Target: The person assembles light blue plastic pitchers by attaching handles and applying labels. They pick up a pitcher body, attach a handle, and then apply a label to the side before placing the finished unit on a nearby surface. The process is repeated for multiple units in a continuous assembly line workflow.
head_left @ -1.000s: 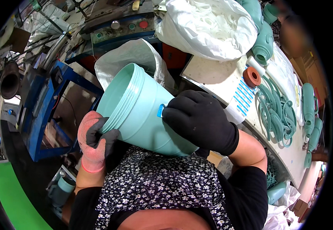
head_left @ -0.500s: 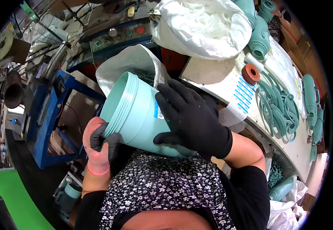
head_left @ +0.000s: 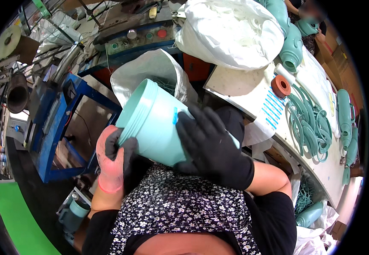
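Observation:
A large mint-green plastic jar (head_left: 154, 127) with a wide threaded mouth lies tilted across my lap, its mouth toward the upper left. My left hand (head_left: 113, 157), in a pink glove with dark grey fingers, grips the jar's rim, thumb and fingers closed on it. Black-gloved, my right hand (head_left: 210, 148) lies flat against the jar's side with its fingers stretched out. Next to those fingertips a small blue-and-white label (head_left: 175, 115) shows on the wall, partly covered.
Behind the jar stands a white sack (head_left: 150, 68) with green scraps. A bag of white rings (head_left: 239, 29) sits on the worktable (head_left: 231, 87), near a label sheet (head_left: 270, 111), a brown tape roll (head_left: 280, 86) and green straps (head_left: 310, 123). A blue metal frame (head_left: 61, 127) stands left; another person is far right.
My right hand has slid down the jar's side a little, its fingers over the label. My left hand still grips the rim, and the view has shifted slightly.

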Demonstrator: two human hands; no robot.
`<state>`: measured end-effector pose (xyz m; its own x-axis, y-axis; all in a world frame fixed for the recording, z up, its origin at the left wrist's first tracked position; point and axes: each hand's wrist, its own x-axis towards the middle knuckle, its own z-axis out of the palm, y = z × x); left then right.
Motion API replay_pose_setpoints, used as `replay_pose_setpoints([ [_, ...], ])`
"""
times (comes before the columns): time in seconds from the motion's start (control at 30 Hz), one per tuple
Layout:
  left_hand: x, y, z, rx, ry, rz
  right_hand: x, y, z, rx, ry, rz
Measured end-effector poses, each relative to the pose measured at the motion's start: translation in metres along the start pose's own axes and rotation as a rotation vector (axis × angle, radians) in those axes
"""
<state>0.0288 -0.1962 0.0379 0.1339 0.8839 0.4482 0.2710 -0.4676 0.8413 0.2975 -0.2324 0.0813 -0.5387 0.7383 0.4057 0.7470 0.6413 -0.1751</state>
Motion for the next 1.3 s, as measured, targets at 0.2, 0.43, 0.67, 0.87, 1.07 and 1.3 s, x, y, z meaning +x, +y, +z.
replay_pose_setpoints([
  [0.2, 0.002, -0.003, 0.005, 0.030, 0.058, 0.013, -0.003, -0.008, -0.007, 0.140, 0.063, -0.051],
  [0.43, 0.004, 0.001, 0.000, -0.131, 0.163, -0.205, -0.018, 0.008, 0.016, 0.160, 0.096, -0.142],
  [0.67, -0.001, 0.001, 0.004, -0.059, 0.306, -0.020, -0.069, 0.046, 0.028, 0.542, 0.151, 0.441],
  [0.87, 0.020, 0.031, 0.005, 0.002, 0.410, 0.210, -0.043, 0.067, -0.023, -0.043, 0.590, 0.048],
  [1.07, 0.073, 0.055, 0.021, -0.003, -0.081, 0.410, -0.003, 0.051, -0.001, 0.069, 0.824, -0.531],
  [1.3, 0.124, 0.041, 0.039, -0.359, -0.438, -0.052, 0.021, 0.035, 0.014, 0.422, 0.785, -0.625],
])
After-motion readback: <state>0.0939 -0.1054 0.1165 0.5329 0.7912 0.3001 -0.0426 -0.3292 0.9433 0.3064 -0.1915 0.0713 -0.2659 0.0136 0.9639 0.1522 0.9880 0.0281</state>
